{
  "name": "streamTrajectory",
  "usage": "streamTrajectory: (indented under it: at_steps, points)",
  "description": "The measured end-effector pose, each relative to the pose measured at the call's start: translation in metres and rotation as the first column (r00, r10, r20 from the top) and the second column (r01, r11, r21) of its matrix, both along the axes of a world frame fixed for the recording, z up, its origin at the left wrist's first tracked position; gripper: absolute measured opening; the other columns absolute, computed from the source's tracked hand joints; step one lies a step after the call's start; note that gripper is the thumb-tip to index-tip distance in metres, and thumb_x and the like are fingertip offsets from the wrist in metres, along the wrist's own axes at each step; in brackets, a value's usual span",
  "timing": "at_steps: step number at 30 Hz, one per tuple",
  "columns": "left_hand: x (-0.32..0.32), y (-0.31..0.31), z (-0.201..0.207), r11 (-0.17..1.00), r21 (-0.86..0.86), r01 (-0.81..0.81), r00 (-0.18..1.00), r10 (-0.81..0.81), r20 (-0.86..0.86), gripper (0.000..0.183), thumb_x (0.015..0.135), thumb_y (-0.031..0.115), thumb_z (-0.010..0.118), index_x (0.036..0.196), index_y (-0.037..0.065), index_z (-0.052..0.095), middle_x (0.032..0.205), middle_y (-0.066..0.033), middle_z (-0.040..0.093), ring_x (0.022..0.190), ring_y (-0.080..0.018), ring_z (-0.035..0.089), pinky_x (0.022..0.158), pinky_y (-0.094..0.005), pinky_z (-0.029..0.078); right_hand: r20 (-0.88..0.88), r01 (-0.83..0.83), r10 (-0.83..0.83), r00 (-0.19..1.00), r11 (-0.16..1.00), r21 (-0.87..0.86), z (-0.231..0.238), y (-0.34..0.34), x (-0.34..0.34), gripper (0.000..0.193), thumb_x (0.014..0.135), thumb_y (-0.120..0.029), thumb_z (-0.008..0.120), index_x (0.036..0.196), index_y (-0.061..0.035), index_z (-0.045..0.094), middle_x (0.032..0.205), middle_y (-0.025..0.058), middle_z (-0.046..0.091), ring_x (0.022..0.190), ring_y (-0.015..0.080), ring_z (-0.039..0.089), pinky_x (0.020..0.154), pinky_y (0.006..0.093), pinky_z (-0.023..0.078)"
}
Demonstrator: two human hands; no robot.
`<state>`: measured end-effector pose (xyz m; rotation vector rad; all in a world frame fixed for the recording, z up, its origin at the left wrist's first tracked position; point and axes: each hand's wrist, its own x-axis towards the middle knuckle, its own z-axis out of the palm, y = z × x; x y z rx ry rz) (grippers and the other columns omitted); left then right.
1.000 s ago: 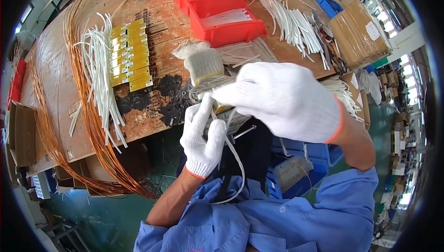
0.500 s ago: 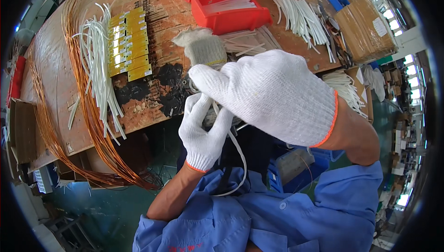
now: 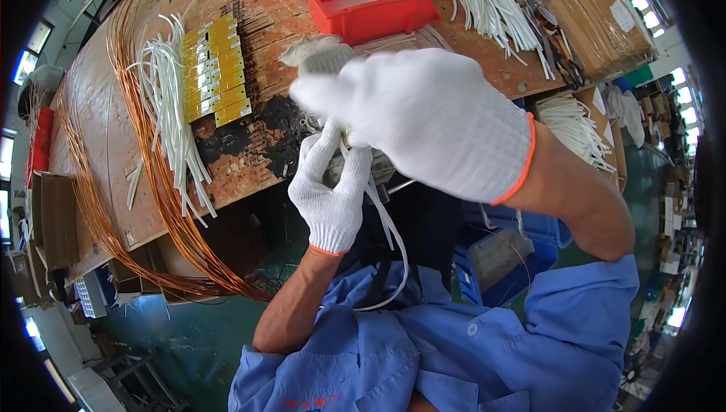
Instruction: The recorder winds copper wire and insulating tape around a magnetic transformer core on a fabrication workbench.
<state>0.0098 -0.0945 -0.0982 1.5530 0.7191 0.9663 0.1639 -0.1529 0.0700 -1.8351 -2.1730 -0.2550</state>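
Observation:
My left hand [image 3: 329, 196], in a white knit glove with an orange cuff, is closed in a pinch at the table's front edge. A thin white tube [image 3: 399, 249] trails from its fingers and loops down over my lap. Just above and to the right, my right hand [image 3: 435, 121], gloved the same way, is curled closed close to the left fingertips. Motion blurs its thumb and finger ends, and whatever it grips is hidden behind the glove. Beneath the hands, partly covered, is a metal fixture [image 3: 383, 168]. A greyish-white cloth [image 3: 318, 55] lies just beyond the right hand.
On the worn wooden table [image 3: 91, 109] lie yellow-taped pieces [image 3: 215, 71], white tubes [image 3: 170, 102] and long copper wires [image 3: 140, 139]. Red bins [image 3: 370, 15] stand at the back. A cardboard box [image 3: 597, 22] is far right; a blue crate [image 3: 503, 261] sits below the table.
My right hand has shifted slightly left and up, its finger ends now blurred. My left hand stays pinched near the same spot. The whole view has tilted a little.

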Motion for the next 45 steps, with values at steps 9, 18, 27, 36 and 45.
streamTrajectory:
  at_steps: [9,18,27,36,45]
  points:
    - [0.012,-0.005,0.002,0.992,0.129,-0.005,0.996,-0.006,0.085,0.052,0.097,-0.003,0.078,0.148,-0.002,0.071,0.111,-0.0059,0.072,0.096,-0.0086,0.066,0.087,-0.0242,0.055,-0.518,0.315,-0.402,0.755,0.915,-0.251,-0.106,-0.129,0.029,0.03,0.102,-0.014,0.074,0.13,-0.0016,0.074,0.102,0.0136,0.078,0.079,0.0254,0.078,0.073,0.0388,0.063]
    - [0.021,-0.003,-0.014,0.983,0.159,-0.094,0.98,0.063,0.189,0.057,0.088,-0.001,0.088,0.143,0.002,0.076,0.11,-0.0099,0.07,0.092,-0.0156,0.068,0.084,-0.028,0.057,0.267,-0.078,0.185,0.946,0.928,-0.365,-0.002,-0.016,-0.058,0.021,0.079,-0.023,0.073,0.08,-0.0026,0.072,0.071,0.0109,0.066,0.056,0.0233,0.068,0.043,0.041,0.048]
    - [0.019,-0.008,-0.021,0.964,0.207,-0.166,0.984,0.149,0.096,0.102,0.086,0.011,0.088,0.167,-0.016,0.032,0.112,-0.0183,0.074,0.097,-0.0208,0.075,0.089,-0.0329,0.061,-0.124,-0.671,0.674,0.728,0.664,-0.33,-0.044,0.131,0.058,0.016,0.074,-0.022,0.077,0.083,-0.0098,0.081,0.064,0.0058,0.064,0.066,0.0271,0.073,0.06,0.043,0.057]
    - [0.015,0.003,-0.019,0.959,0.281,-0.038,0.984,-0.013,0.178,0.067,0.081,-0.001,0.078,0.147,-0.008,0.066,0.114,-0.0177,0.071,0.092,-0.0218,0.066,0.084,-0.0331,0.055,-0.177,-0.058,0.02,0.984,0.976,-0.212,-0.053,0.007,0.066,0.01,0.095,-0.019,0.079,0.09,-0.0119,0.073,0.074,0.0039,0.063,0.062,0.0257,0.067,0.055,0.0387,0.052]
    - [0.023,0.004,-0.013,0.96,0.281,-0.015,0.984,-0.035,0.172,0.053,0.087,-0.006,0.078,0.139,-0.005,0.073,0.11,-0.0143,0.071,0.094,-0.0224,0.064,0.088,-0.0359,0.055,0.322,0.073,0.05,0.946,0.93,-0.36,-0.013,-0.059,-0.034,0.018,0.08,-0.02,0.072,0.084,-0.0038,0.067,0.065,0.0025,0.051,0.051,0.0159,0.056,0.044,0.0388,0.042]
